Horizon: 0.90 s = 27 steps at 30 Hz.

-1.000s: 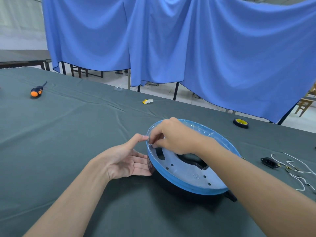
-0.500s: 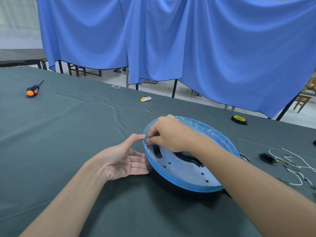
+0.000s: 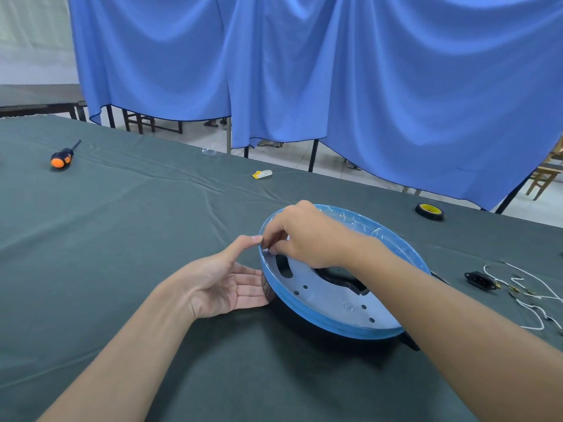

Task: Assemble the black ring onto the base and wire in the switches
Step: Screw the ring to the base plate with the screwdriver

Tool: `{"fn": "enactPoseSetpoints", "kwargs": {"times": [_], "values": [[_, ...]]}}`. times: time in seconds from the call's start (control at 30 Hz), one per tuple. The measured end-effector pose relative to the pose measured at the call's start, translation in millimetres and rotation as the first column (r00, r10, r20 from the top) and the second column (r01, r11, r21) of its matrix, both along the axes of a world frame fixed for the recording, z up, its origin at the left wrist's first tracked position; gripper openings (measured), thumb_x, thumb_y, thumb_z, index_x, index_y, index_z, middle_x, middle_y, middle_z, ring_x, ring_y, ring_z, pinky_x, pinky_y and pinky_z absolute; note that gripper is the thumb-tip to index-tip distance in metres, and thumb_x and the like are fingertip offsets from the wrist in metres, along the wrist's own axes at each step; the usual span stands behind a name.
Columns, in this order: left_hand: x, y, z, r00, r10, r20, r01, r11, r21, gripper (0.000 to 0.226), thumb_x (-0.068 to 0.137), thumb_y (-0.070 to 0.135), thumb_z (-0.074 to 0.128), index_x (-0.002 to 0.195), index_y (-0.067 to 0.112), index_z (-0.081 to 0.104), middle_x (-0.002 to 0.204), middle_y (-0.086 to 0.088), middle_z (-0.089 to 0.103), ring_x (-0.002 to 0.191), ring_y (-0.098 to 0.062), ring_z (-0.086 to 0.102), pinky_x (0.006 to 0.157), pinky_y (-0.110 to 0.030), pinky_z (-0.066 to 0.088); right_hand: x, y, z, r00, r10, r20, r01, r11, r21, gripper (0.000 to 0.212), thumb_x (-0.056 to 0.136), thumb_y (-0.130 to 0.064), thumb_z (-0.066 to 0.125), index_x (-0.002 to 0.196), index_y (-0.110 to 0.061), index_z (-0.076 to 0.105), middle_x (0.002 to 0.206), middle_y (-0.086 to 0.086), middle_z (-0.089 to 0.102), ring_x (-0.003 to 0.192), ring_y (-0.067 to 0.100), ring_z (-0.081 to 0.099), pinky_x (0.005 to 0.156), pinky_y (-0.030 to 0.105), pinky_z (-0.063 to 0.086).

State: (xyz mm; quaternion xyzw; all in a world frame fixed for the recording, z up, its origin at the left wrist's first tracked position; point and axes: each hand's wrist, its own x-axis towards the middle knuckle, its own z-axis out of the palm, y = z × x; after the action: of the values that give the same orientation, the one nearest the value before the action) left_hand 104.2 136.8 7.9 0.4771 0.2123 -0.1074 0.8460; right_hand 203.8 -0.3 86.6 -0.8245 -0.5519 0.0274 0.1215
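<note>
Little changed: right hand [image 3: 307,236] still pinches the base [image 3: 335,328], left hand [image 3: 225,284] flat alongside.

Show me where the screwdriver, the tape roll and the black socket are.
screwdriver [image 3: 61,159]: head view, on its orange and black handle.
tape roll [image 3: 429,209]: head view, on its top face.
black socket [image 3: 479,279]: head view, on its front face.
</note>
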Motion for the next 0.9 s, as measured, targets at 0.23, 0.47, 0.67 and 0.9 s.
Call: {"fn": "enactPoseSetpoints", "kwargs": {"times": [0.23, 0.47, 0.67, 0.9], "values": [[0.0, 0.4, -1.1, 1.000, 0.013, 0.016, -0.013, 1.000, -0.007, 0.095, 0.054, 0.042, 0.089, 0.120, -0.016, 0.053, 0.111, -0.028, 0.069, 0.091, -0.034, 0.073, 0.066, -0.037, 0.060, -0.3, -1.9, 0.0, 0.999, -0.028, -0.034, 0.029, 0.999, 0.037, 0.013, 0.085, -0.015, 0.068, 0.089, -0.022, 0.078, 0.081, -0.005, 0.074, 0.082, 0.013, 0.062, 0.084, 0.038, 0.052], [0.8, -0.2, -0.9, 1.000, 0.019, 0.002, -0.019, 1.000, -0.001, 0.097, 0.051, 0.043, 0.088, 0.121, -0.016, 0.053, 0.111, -0.027, 0.069, 0.087, -0.033, 0.073, 0.065, -0.037, 0.060, 2.0, 1.3, 2.4, 0.998, -0.057, -0.001, 0.057, 0.998, -0.039, 0.020, 0.085, -0.031, 0.069, 0.079, -0.012, 0.074, 0.074, 0.008, 0.070, 0.076, 0.023, 0.057, 0.071, 0.040, 0.054], [0.8, 0.5, -0.5, 1.000, 0.019, -0.004, -0.019, 1.000, 0.004, 0.102, 0.047, 0.041, 0.091, 0.122, -0.015, 0.051, 0.111, -0.029, 0.069, 0.091, -0.036, 0.073, 0.065, -0.039, 0.060, 3.3, -1.2, 1.4, 0.999, -0.031, -0.027, 0.030, 0.999, -0.012, 0.014, 0.086, -0.013, 0.064, 0.089, -0.020, 0.076, 0.081, -0.005, 0.071, 0.081, 0.010, 0.060, 0.079, 0.033, 0.052], [0.5, -0.2, 0.0, 1.000, 0.025, -0.014, -0.025, 1.000, 0.010, 0.097, 0.051, 0.041, 0.089, 0.122, -0.015, 0.052, 0.110, -0.028, 0.069, 0.091, -0.035, 0.073, 0.064, -0.039, 0.060, 1.7, 1.0, -3.1, 1.000, -0.015, 0.011, 0.015, 1.000, -0.016, 0.012, 0.087, -0.018, 0.062, 0.089, -0.024, 0.073, 0.085, -0.004, 0.070, 0.085, 0.017, 0.061, 0.079, 0.040, 0.053]]}}
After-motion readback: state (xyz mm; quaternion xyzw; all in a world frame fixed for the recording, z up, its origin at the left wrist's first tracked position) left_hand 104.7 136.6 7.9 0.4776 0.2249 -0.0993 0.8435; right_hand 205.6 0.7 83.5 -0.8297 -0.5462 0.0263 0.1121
